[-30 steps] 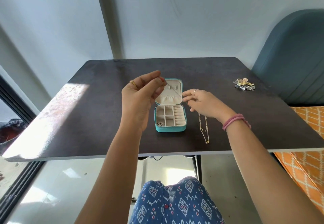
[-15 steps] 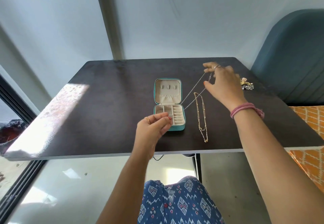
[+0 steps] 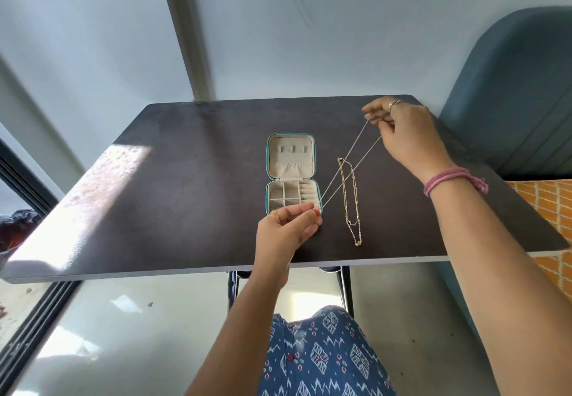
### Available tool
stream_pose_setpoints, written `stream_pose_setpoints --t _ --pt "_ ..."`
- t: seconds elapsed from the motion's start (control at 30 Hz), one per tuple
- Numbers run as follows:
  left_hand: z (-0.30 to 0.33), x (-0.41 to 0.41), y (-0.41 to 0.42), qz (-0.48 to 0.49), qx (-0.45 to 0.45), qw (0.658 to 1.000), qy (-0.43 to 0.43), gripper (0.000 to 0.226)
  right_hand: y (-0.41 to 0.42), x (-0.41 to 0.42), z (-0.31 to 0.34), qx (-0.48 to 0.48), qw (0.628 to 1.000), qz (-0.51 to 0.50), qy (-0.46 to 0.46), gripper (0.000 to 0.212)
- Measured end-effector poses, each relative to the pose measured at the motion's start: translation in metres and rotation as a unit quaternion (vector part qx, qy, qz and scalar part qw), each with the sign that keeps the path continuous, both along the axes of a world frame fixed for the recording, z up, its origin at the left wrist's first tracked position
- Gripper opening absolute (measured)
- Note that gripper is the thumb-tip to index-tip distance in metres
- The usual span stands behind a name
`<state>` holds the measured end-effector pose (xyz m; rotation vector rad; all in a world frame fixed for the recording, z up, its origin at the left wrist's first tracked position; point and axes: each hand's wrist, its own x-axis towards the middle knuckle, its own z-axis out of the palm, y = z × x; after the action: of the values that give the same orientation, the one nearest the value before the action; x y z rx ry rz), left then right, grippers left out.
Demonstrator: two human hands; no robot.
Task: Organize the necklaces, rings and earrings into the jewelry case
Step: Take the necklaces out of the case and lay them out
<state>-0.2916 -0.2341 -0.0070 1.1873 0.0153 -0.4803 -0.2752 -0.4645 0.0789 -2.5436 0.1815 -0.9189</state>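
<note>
Compared to half a second back, the silver chain (image 3: 346,163) is stretched a bit longer: right hand (image 3: 402,135) pinches it farther out, left hand (image 3: 288,230) pinches the near end by the open jewelry case (image 3: 291,175). The gold necklace (image 3: 351,200) hasn't moved on the desk (image 3: 185,185).

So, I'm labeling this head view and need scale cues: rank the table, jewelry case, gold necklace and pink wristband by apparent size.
1. Table, by far the largest.
2. Jewelry case, lying open.
3. Gold necklace: about as long as the open case, but far thinner.
4. Pink wristband, smallest, though it is nearer the camera.
</note>
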Motion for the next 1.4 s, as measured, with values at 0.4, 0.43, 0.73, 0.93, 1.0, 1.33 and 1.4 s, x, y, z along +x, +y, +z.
stream_pose_setpoints --t 0.4,0.43,0.73,0.93,1.0,1.33,1.4 --pt "-0.007 -0.017 -0.016 -0.036 0.050 0.995 -0.075 0.006 -0.027 -0.003 -0.008 0.029 0.991 0.015 0.131 0.039" --pt "-0.008 -0.019 -0.018 -0.044 0.060 0.994 -0.083 0.005 -0.029 -0.004 -0.010 0.040 0.991 0.013 0.131 0.036" --pt "-0.013 -0.033 -0.038 -0.066 0.156 0.974 -0.149 0.006 -0.047 -0.003 -0.030 0.069 0.987 -0.054 0.132 0.019" --pt "-0.013 -0.039 -0.045 -0.067 0.159 0.971 -0.168 0.011 -0.056 -0.003 -0.046 0.154 0.980 -0.062 0.105 0.017" --pt "-0.013 -0.041 -0.049 -0.073 0.171 0.966 -0.182 0.013 -0.057 -0.002 -0.052 0.186 0.976 -0.065 0.092 0.017" --pt "-0.014 -0.052 -0.065 -0.082 0.224 0.945 -0.223 0.006 -0.069 0.006 -0.082 0.206 0.970 -0.080 0.102 0.012" --pt "-0.014 -0.053 -0.067 -0.084 0.238 0.935 -0.248 0.005 -0.069 0.009 -0.085 0.165 0.976 -0.083 0.118 0.012"
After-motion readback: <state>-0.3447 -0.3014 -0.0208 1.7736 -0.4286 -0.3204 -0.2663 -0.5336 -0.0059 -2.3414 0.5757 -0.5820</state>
